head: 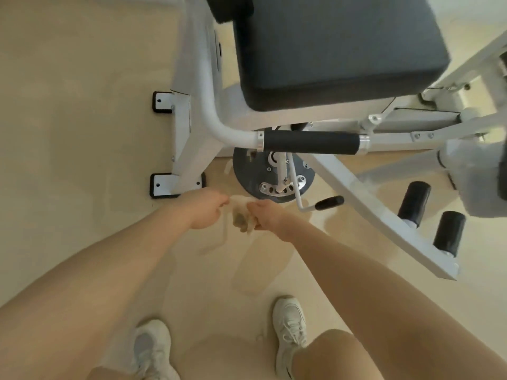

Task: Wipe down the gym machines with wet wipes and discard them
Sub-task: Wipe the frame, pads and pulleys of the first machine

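Note:
A crumpled, soiled wet wipe (241, 212) hangs between my two hands in front of the white gym machine (197, 111). My left hand (205, 208) pinches its upper left edge, and my right hand (267, 215) grips the bunched right side. Both hands are low, just below the machine's dark round pivot plate (247, 171). The black padded seat (337, 48) and the black foam handle grip (310, 142) are above them.
A small lever with a black knob (329, 202) sticks out right of my right hand. Two black foam rollers (430, 218) sit on the sloping white frame bar at right. Black-edged floor brackets (162, 185) are at left. My white shoes (289, 325) stand on beige floor.

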### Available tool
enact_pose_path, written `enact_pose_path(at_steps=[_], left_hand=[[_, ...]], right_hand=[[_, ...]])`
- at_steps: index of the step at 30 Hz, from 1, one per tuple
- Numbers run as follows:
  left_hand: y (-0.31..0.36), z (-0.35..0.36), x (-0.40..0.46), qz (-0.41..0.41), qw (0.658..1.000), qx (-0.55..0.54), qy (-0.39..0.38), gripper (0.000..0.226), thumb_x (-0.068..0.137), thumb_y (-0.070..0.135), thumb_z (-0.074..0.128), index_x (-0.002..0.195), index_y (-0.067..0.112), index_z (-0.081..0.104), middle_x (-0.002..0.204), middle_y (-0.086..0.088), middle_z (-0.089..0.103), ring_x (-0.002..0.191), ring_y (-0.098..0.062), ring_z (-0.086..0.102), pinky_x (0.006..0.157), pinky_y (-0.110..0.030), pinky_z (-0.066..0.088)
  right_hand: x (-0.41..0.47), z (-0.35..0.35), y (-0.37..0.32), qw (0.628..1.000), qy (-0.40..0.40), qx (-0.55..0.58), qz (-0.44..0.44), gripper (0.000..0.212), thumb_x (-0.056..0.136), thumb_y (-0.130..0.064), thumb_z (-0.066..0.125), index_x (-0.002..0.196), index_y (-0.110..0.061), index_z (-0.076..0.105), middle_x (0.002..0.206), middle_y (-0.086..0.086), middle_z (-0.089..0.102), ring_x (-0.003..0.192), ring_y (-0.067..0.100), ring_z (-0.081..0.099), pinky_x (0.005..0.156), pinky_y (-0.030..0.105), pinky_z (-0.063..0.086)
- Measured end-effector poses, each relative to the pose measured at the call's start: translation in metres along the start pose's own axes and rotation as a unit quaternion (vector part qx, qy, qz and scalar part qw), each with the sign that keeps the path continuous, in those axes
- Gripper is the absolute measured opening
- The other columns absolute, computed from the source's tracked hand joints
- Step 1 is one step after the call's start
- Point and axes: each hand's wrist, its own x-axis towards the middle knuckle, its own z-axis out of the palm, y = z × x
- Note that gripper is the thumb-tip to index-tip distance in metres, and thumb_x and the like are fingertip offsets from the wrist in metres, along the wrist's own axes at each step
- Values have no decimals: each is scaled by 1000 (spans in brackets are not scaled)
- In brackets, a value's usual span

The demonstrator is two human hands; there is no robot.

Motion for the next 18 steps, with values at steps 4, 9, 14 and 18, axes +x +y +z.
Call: enact_pose_path(at_steps=[4, 9, 14, 18], left_hand=[[49, -47, -64, -5, 997, -75, -4, 43, 97, 11, 34, 139, 16, 41, 138, -4, 48, 125, -21, 45, 100, -30, 37], [138, -98, -137, -22, 966, -256, -10, 29, 99, 17, 40, 120, 7, 57, 115, -5, 59, 107, -23, 56, 88, -27, 41], [244, -166, -177, 43, 951, -304, -28, 34, 100, 26, 37, 111, 4, 60, 107, -14, 64, 89, -23, 58, 86, -36, 46], [329, -184, -205, 91, 931, -339, -99, 44, 99, 47, 28, 117, 17, 55, 104, -3, 63, 90, -19, 61, 85, -32, 45]], right_hand=[[-99, -35, -41, 992, -26, 120, 36, 31, 102, -19, 32, 108, 1, 55, 103, 21, 64, 76, 26, 63, 81, 32, 53], [-241, -105, -74, 947, 18, 319, 41, 45, 103, -31, 29, 125, 2, 50, 109, 18, 63, 93, 30, 63, 80, 34, 51], [-362, -162, -91, 933, 83, 348, -45, 50, 100, -46, 29, 124, -10, 54, 114, 12, 63, 106, 27, 61, 92, 37, 49], [-414, -190, -71, 926, 71, 352, -115, 48, 91, -43, 48, 119, -5, 55, 116, 15, 61, 108, 29, 60, 91, 35, 49]])
